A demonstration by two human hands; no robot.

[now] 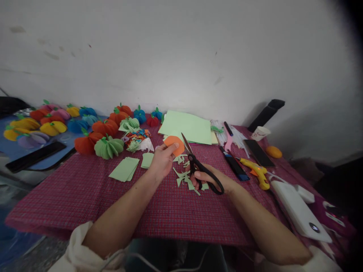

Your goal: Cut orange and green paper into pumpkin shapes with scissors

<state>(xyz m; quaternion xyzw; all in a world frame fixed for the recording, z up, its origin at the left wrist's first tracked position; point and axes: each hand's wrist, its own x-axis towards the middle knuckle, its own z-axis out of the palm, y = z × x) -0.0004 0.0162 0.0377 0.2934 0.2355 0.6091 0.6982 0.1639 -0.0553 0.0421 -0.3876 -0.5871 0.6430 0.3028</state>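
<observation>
Pinched between the thumb and fingers of my left hand (162, 160) is a rounded piece of orange paper (176, 144). My right hand (202, 177) grips black-handled scissors (195, 160), whose blades point up and away, just right of the orange paper. The blades look nearly closed. Under the scissors lie light green paper scraps (183, 176). Left of my left hand are a stack of green paper pieces (124, 169) and a smaller green stack (146, 160).
Paper pumpkins (109, 147) in several colours crowd the left and back. Large green sheets (188, 126) lie by the wall. To the right are a yellow glue gun (256, 172), a box cutter (235, 164), a phone (258, 152), a paper cup (260, 133) and a white power bank (299, 211).
</observation>
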